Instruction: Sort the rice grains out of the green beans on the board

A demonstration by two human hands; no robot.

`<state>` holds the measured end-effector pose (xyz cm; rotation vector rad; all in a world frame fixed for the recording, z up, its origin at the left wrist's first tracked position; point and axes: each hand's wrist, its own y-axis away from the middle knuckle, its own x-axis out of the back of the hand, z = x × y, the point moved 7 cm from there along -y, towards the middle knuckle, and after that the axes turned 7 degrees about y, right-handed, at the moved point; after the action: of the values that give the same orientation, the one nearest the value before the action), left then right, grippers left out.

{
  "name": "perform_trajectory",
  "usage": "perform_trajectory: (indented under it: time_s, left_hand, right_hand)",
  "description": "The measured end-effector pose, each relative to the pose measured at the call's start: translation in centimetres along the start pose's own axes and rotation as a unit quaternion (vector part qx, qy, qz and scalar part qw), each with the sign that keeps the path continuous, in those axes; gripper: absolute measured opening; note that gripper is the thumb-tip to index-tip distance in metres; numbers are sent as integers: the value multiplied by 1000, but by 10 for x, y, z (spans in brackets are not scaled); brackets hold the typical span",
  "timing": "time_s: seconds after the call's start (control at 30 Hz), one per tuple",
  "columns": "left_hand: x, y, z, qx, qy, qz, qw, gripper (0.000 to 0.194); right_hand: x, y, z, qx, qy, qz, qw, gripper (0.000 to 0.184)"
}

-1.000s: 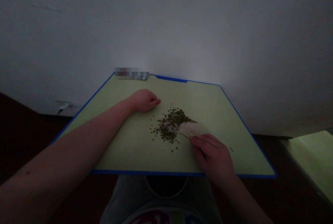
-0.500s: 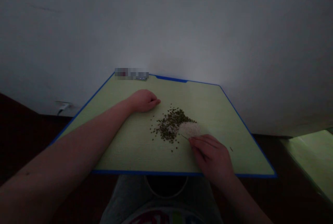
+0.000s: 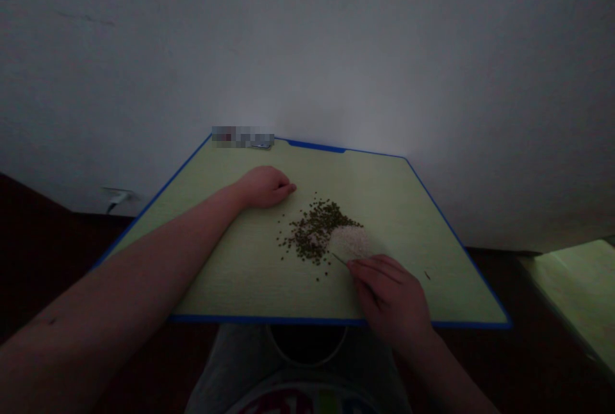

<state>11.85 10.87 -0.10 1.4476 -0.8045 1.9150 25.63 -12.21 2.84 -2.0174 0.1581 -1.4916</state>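
So far, the head view shows a compact mound of white rice [image 3: 350,242] lying against a looser patch of dark green mung beans [image 3: 312,231], the two touching along one side. A few beans sit apart around the patch's rim, and a thin dark sliver [image 3: 427,275] lies alone well to the right. The rice is gathered tight, while the beans stay spread and uneven.

The right hand [image 3: 391,295] is drawn narrow, apparently pinching a thin pointed stick [image 3: 340,259] whose tip aims up and left, just short of the rice's lower edge. The left hand [image 3: 265,187] rests on the pale green board [image 3: 394,209], loosely curled with nothing showing in it, near the beans but not touching them.

The board has a blue edge, and a pixelated patch [image 3: 243,136] hides its far rim. Grey trousers [image 3: 240,363] show below it.
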Motion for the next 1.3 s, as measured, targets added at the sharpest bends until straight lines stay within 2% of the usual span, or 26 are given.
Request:
perform_trajectory:
  time_s: [0.43,0.7,1.0,1.2,1.3]
  left_hand:
    - [0,0,0,-1,2,2,1000,53]
    - [0,0,0,1,13,4,1000,53]
    - [-1,0,-2,9,9,-4,1000,54]
    - [0,0,-1,6,7,0,1000,53]
    - [0,0,0,5,-2,-3,1000,53]
  right_hand:
    - [-1,-8,4,-21,-10,0,1000,20]
    - [2,-9,3,-14,-56,-10,998,19]
    - [-3,-11,2,3,-51,-10,999,22]
    - [-1,-9,3,-20,-69,-6,997,21]
    - [0,-11,1,-5,-70,-5,998,21]
